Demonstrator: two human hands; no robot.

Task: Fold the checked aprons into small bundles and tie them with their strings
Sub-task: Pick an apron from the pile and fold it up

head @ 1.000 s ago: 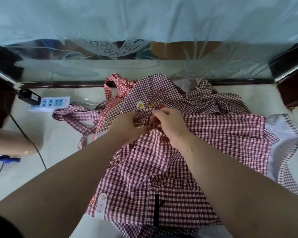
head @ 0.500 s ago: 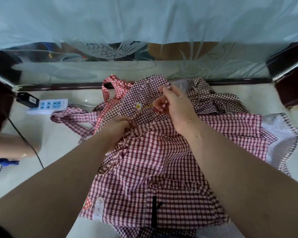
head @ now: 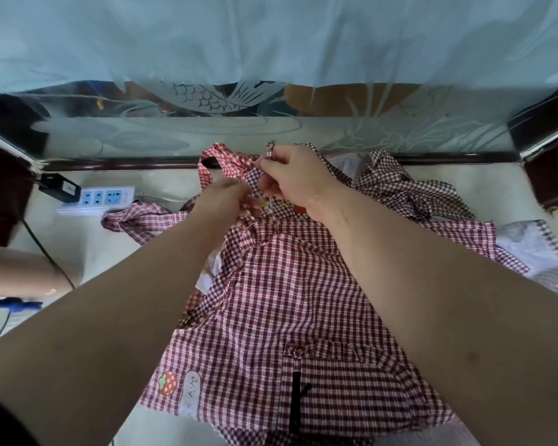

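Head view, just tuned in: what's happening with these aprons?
A person is working at the far end of a red checked apron spread open on the pale floor. The right hand pinches a checked string, and the left hand grips the apron's cloth right beside it. The apron is not folded yet. More checked aprons lie heaped behind it.

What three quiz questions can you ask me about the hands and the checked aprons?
1. True or false: the power strip lies left of the aprons.
2. The red patch shows: A a strawberry, B a boat, C a car?
3. Fill in: the right hand pinches a checked ____.
Key: 1 true. 2 A. 3 string.
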